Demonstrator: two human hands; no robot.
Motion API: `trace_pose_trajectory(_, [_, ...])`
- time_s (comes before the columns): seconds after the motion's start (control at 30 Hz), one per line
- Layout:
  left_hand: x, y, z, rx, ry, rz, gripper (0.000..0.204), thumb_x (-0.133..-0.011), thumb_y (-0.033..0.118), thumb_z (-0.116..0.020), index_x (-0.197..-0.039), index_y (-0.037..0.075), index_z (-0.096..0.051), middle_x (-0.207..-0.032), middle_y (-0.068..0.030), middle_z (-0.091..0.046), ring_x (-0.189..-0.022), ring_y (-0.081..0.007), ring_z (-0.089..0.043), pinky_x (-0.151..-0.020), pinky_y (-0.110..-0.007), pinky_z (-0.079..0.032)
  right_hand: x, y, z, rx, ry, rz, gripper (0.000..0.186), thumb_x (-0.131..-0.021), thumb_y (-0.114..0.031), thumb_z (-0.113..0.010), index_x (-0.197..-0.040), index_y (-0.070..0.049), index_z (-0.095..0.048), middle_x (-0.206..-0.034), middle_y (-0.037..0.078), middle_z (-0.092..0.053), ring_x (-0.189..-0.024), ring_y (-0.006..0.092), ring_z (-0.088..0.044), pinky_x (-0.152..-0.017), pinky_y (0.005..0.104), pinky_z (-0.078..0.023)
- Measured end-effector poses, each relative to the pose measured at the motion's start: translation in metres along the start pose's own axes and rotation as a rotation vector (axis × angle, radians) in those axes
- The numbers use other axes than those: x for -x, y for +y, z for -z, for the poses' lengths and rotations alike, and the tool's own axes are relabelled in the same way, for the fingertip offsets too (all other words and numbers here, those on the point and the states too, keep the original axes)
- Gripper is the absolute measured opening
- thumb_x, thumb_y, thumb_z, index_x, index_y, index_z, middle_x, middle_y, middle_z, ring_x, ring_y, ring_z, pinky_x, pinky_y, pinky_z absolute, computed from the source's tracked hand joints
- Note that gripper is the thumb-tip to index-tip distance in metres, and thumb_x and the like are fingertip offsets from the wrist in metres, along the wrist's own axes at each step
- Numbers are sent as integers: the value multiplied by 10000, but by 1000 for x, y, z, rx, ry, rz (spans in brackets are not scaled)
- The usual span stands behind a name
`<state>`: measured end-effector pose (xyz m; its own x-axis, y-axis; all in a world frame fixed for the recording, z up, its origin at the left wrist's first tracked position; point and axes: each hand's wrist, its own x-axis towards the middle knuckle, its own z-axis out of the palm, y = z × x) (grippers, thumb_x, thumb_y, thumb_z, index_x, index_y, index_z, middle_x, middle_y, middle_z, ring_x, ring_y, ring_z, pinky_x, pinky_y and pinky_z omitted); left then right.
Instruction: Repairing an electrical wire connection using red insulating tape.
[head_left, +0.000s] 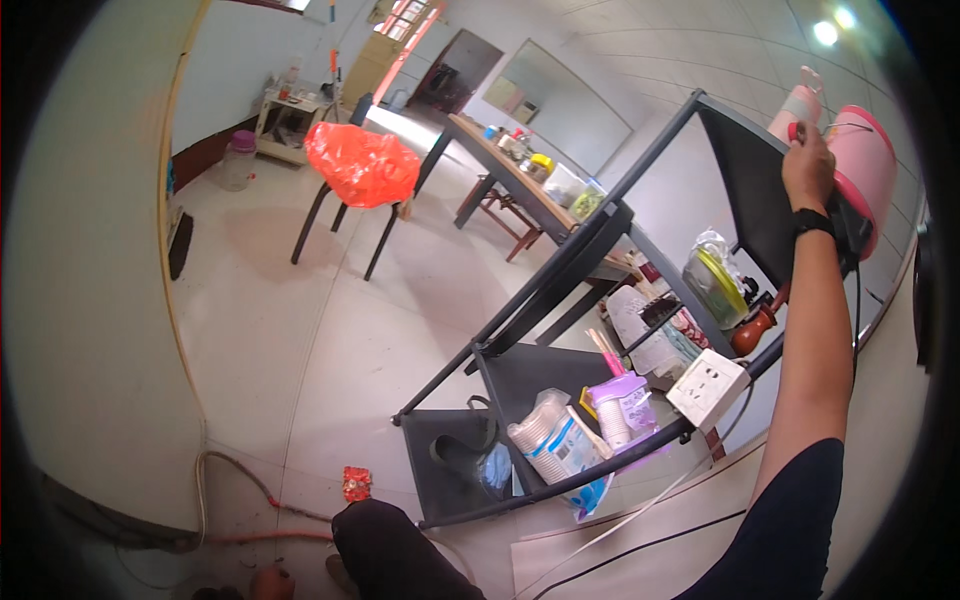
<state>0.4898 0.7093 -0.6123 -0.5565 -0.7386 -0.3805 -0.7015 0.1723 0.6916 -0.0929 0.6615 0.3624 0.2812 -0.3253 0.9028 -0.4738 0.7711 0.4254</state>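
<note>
My right hand (808,172), with a black band on the wrist, reaches up at the upper right. Its fingers are closed around a small red handle-like part (796,131), mostly hidden by the hand. Right beside it is a large pink container (866,165) with a thin wire across its top and a black part near its lower end. Another pink object (797,108) with a pale tip shows behind my fingers. Both are at the top of a dark metal shelf rack (745,165). My left hand is out of the picture.
Lower shelves hold stacked paper cups (545,440), a purple pack (625,405) and a jar with a green lid (715,285). A white socket block (708,388) with a cable is at the rack's edge. Beyond stand a chair with a red plastic bag (362,165) and a wooden table (520,175).
</note>
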Motion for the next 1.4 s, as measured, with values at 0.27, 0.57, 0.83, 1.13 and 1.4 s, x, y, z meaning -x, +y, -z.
trace_pose_trajectory(0.27, [18, 34, 39, 292, 1, 199, 297, -851, 225, -701, -1027, -15, -697, -928, -194, -735, -900, -339, -726, -836, -432, -570, 31, -147, 124, -440, 332, 453, 362, -992, -157, -621, -1351, -136, -581, -1220, 138, -704, -1079, 346, -692, -905, 387, -552])
trace_pose_trajectory(0.57, [94, 58, 139, 888, 340, 136, 204, -924, 104, -696, -1067, -35, -655, -899, -102, -724, -812, -188, -727, -764, -323, -580, 254, -405, 344, -1807, -837, 868, 345, -807, 21, -712, -1132, -79, -656, -964, 87, -689, -894, 277, -651, -823, 396, -515])
trace_pose_trajectory(0.83, [201, 60, 203, 1280, 396, -136, 459, -938, -40, -640, -1374, 3, -500, -1290, -98, -608, -1088, -189, -650, -901, -339, -552, 437, -536, 458, -2607, -1907, 801, 248, -945, 21, -662, -1184, -33, -621, -1120, 65, -657, -1030, 165, -636, -899, 319, -512])
trace_pose_trajectory(1.13, [300, 43, 189, 1235, 739, 176, 345, -988, 119, -646, -1303, -9, -585, -1114, -72, -685, -925, -117, -630, -829, -285, -531, 485, -590, 550, -2608, -2898, 447, 273, -990, -15, -624, -1250, -56, -551, -1181, 50, -629, -1104, 148, -620, -950, 330, -552])
trace_pose_trajectory(1.4, [319, 56, 153, 1145, 971, 219, 324, -948, 124, -702, -1233, 4, -605, -1088, -47, -685, -994, -117, -633, -917, -295, -510, 507, -606, 587, -2630, -2716, 768, 275, -1031, -52, -567, -1301, -90, -536, -1225, 93, -661, -1095, 164, -655, -908, 313, -593])
